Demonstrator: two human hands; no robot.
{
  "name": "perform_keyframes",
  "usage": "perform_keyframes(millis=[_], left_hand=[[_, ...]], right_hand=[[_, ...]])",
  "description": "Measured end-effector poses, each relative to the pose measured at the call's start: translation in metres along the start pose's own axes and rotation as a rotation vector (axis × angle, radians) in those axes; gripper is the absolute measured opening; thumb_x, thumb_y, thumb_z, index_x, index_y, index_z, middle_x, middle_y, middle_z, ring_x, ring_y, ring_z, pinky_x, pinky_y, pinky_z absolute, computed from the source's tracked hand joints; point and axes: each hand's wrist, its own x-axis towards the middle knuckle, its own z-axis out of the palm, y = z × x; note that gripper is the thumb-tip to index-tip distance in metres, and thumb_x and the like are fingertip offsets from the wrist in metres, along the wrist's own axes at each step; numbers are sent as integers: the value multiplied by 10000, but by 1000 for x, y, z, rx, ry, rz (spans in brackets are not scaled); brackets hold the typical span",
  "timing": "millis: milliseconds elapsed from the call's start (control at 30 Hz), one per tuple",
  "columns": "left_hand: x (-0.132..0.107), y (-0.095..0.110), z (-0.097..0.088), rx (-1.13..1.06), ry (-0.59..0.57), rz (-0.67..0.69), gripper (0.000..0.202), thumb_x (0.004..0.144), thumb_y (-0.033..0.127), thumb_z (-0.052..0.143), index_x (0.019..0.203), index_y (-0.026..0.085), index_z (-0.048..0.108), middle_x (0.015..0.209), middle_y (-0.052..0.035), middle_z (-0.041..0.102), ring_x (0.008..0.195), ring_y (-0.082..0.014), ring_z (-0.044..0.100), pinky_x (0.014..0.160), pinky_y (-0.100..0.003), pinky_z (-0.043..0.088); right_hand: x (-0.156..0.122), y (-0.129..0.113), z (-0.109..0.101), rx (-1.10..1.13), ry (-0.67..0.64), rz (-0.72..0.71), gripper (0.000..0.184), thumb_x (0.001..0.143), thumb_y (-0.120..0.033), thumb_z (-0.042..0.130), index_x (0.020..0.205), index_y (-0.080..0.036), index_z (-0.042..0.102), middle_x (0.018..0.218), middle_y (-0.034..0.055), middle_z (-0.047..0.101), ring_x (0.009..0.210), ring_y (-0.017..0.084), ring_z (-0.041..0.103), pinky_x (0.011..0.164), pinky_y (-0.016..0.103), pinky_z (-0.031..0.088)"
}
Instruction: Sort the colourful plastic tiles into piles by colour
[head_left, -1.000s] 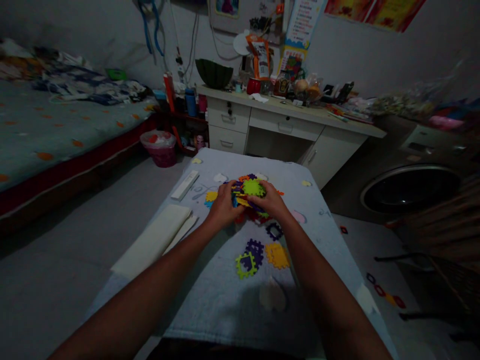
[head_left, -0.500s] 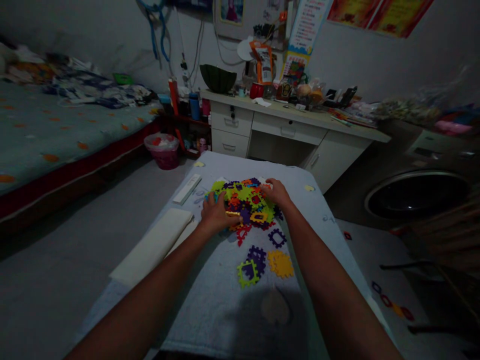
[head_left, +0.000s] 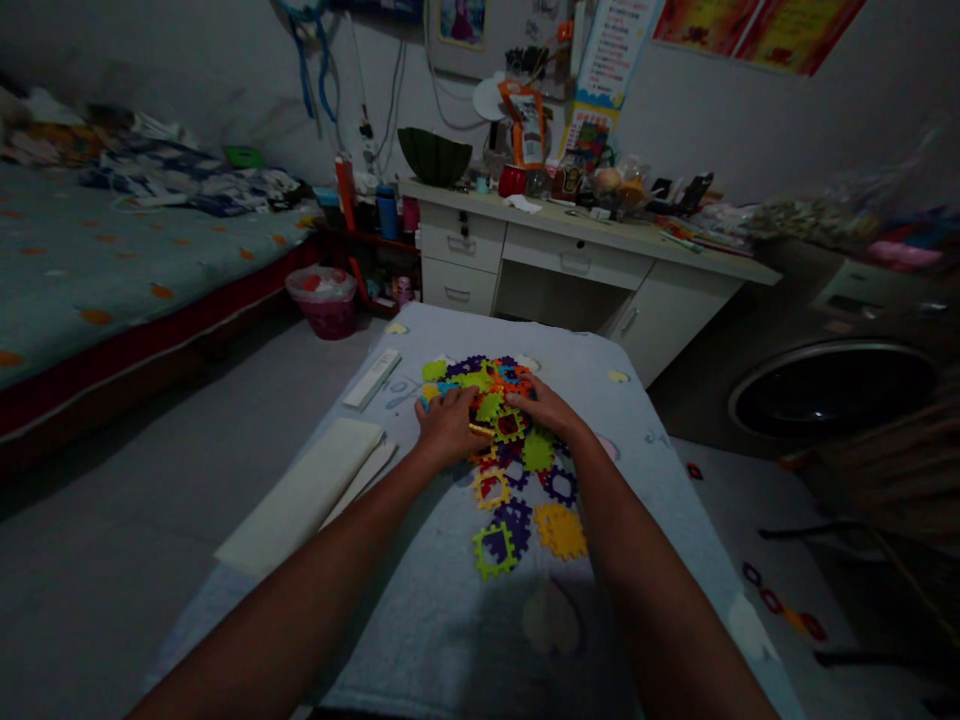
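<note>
A heap of coloured foam puzzle pieces (head_left: 480,385) lies spread on a table covered with a pale blue cloth (head_left: 450,610). My left hand (head_left: 448,425) rests palm down on the heap's left side, fingers flat. My right hand (head_left: 541,405) lies on the right side, fingers stretched over the pieces. Nearer me sit a yellow-green and purple piece (head_left: 496,540), a yellow piece (head_left: 561,530) and a purple ring piece (head_left: 559,485).
A white remote (head_left: 372,378) and a folded cream cloth (head_left: 304,495) lie at the table's left. A cluttered white desk (head_left: 577,250) stands behind, a bed (head_left: 112,270) at left, a pink bin (head_left: 324,298) on the floor, a washing machine (head_left: 832,380) at right.
The pieces were gathered in a tight clump between both hands; now they are spread flatter and more lie toward me. Both hands have shifted inward onto the heap.
</note>
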Motion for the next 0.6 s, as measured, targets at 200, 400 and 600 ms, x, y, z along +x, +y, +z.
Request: perform_keyframes(millis=[200,400,600], left_hand=[[4,18,4,-98,43,83,676,706,320,744,1334,246,506,1374,-143,569,1242,-376,515,1123,-701,49],[9,35,9,-198,91,194,635,740,227,703,1341,259,502,1360,-114,595,1269,-318,522,1167,-636,50],[12,30,-2,-368,93,260,498,756,248,686,1245,251,590,1279,-76,651,1207,-299,575,1144,-574,245]], right_hand=[[-15,4,-7,189,30,2,672,748,-492,719,1335,-215,546,1343,84,582,1216,243,559,1102,432,385],[-28,5,-9,225,160,-135,509,682,-453,755,1118,-212,653,1183,69,616,1162,254,560,1086,426,375],[-39,7,-30,308,189,-229,257,691,-385,745,874,-221,671,1121,52,619,1139,251,559,1073,414,360]])
